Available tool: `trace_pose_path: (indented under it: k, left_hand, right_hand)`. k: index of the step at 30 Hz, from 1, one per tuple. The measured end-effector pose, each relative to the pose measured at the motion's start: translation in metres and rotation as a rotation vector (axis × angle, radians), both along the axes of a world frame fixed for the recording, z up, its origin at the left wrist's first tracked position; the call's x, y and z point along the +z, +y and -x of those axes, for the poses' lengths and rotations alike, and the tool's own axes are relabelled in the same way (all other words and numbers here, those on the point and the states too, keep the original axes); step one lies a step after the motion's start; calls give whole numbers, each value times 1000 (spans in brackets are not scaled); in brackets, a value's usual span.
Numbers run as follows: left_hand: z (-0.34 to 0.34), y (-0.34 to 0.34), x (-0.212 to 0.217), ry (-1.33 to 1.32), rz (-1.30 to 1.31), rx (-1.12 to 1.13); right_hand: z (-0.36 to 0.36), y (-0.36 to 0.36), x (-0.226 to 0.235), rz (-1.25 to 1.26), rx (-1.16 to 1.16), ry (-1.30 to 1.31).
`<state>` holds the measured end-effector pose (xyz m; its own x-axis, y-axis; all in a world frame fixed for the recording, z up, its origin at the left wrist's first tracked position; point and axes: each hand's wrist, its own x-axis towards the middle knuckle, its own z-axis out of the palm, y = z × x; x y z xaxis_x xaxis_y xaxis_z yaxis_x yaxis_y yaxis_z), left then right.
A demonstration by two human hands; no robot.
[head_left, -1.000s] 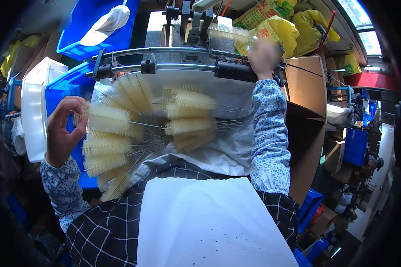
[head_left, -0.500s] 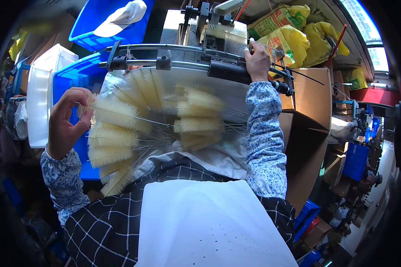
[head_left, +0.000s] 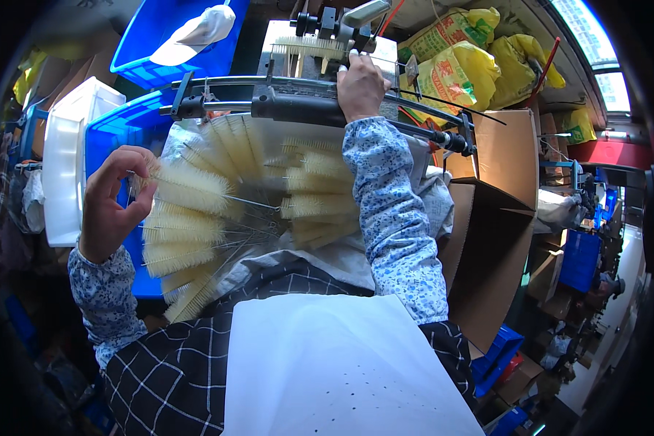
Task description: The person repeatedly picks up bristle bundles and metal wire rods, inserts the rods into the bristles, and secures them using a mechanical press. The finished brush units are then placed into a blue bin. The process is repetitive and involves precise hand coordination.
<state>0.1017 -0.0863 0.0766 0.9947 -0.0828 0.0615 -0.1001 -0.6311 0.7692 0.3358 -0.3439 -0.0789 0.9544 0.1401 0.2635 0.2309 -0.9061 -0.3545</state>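
My left hand [head_left: 115, 207] pinches the bristly tip of a cream bottle brush [head_left: 192, 182], whose twisted wire handle points right. It lies over a fan of similar brushes [head_left: 185, 247]. A second stack of brushes [head_left: 318, 195] lies to its right, partly behind my right sleeve. My right hand [head_left: 363, 87] is closed on the sliding carriage of a bench machine, beside the black cylinder [head_left: 298, 109]; what its fingertips grip is partly hidden. Just left of those fingertips, a bristled brush [head_left: 309, 47] sits level in the machine.
Metal rails [head_left: 232, 80] run across the bench. Blue crates [head_left: 116, 116] and a white tub [head_left: 73, 160] stand left, with a white cap [head_left: 196, 35] in the far crate. An open cardboard box [head_left: 498, 152] and yellow sacks [head_left: 454, 76] stand right. A thin rod juts rightward from the machine.
My right hand has moved left, and the carriage with its black cylinder and the brush in the machine has slid left too. My left hand stays at the same brush tip.
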Motion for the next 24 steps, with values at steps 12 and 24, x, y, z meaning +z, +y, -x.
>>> trace_pose_path:
  k: [12,24]
  left_hand:
    - [16,32,-9,-107,20,179]
    - [-18,27,-14,-113,332,137]
  right_hand:
    - [-17,-73,-24,-26,27,-91]
    - [-65,-176,-17,507,107,-286]
